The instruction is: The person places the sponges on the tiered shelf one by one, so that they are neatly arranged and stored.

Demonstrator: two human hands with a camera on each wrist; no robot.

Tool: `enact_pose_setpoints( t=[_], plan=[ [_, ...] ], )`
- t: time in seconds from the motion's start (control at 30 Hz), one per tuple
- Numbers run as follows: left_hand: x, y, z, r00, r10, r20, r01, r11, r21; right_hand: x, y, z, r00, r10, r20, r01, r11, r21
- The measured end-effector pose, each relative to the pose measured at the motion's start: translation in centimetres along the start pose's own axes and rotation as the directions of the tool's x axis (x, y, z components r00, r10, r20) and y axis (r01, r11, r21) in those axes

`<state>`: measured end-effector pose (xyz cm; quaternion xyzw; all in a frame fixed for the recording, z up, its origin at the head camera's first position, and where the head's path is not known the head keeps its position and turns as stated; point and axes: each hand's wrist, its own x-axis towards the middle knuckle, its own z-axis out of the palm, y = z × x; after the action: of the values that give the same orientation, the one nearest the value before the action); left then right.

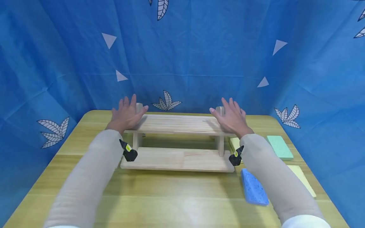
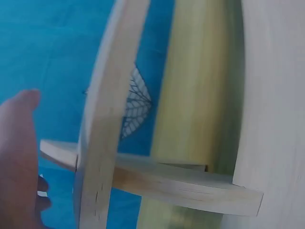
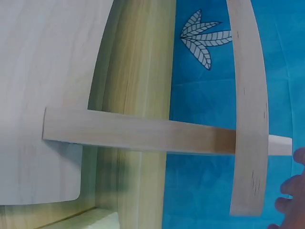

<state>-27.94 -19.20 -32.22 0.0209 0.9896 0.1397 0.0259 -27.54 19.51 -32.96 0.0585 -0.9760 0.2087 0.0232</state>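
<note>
A pale, unpainted wooden shelf with two long boards (image 1: 178, 123) stands on a light yellow wood-grain table (image 1: 171, 196), facing the person squarely. Its two flat wooden uprights (image 1: 219, 145) rise from the lower board and poke past the upper one, seemingly to lock the boards apart. The left hand (image 1: 125, 114) is spread at the shelf's left end and the right hand (image 1: 231, 117) at its right end, fingers straight and thumbs angled inward; neither pinches anything, and whether the palms touch the upper board I cannot tell. Such matching positions would suit steadying both ends evenly. Right of the shelf lie a speckled blue rectangular sponge (image 1: 254, 188), a mint-green rectangular pad (image 1: 279, 147) and two pale yellow pads (image 1: 301, 179), one just beside the shelf, perhaps set aside within the right hand's reach. Behind the shelf hangs a blue cloth curtain (image 1: 182, 47) printed with white leaves and triangles. No brand or writing is legible; the black wrist devices (image 1: 130, 154) bear yellow labels too small to read.
</note>
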Motion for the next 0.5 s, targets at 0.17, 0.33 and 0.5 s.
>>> enact_pose_setpoints(
  t=[0.17,0.33,0.5],
  plan=[
    [-0.6,-0.9,0.1,0.997,-0.047,0.057,0.054,0.991,-0.122,-0.8,1.0,0.0,1.0,-0.005,-0.01,0.005,0.999,0.04],
    [-1.4,-1.7,0.7,0.996,-0.049,0.079,0.071,0.953,-0.295,-1.9,2.0,0.0,1.0,0.011,-0.01,-0.01,0.996,0.083],
    [-2.3,-2.4,1.5,0.996,-0.026,0.086,0.061,0.896,-0.44,-2.7,2.8,0.0,1.0,0.015,-0.022,-0.012,0.994,0.112]
  ],
)
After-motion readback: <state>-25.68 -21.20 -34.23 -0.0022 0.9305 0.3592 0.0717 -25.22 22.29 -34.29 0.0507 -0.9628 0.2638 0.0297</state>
